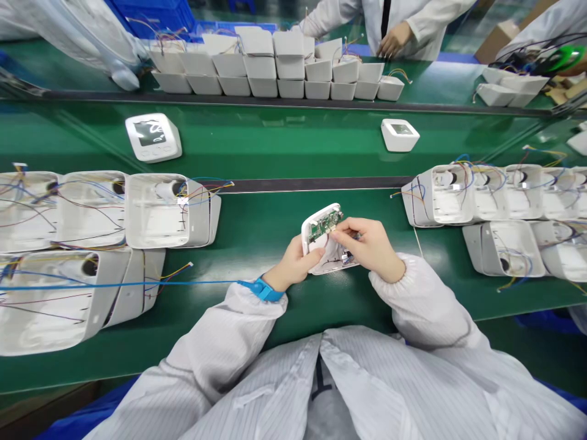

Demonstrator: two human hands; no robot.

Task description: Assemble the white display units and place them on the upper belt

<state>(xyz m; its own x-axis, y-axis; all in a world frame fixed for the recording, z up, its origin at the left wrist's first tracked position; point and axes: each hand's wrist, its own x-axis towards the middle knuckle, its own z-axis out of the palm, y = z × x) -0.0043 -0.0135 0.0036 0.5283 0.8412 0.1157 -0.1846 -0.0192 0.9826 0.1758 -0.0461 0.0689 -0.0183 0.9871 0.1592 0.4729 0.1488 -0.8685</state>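
Observation:
A white plastic housing (304, 238) is held tilted above the green bench, its open side facing me. Inside its upper part sits a green circuit board (322, 226), with wires and small parts below it. My left hand (296, 264) grips the housing's left and lower edge, thumb over the rim. A blue strap (262, 289) circles that wrist. My right hand (364, 244) is at the board's right end, thumb and fingertips pinched together there; what they pinch is too small to make out.
White housings with loose wires stand at the left (158, 214) and right (454, 201). Two white units with screens (153, 137) (400, 135) lie beyond the dark strip (312, 184). Stacked housings (261, 64) line the back. A person's hand (395, 40) is behind them. A blue cord (202, 283) crosses left.

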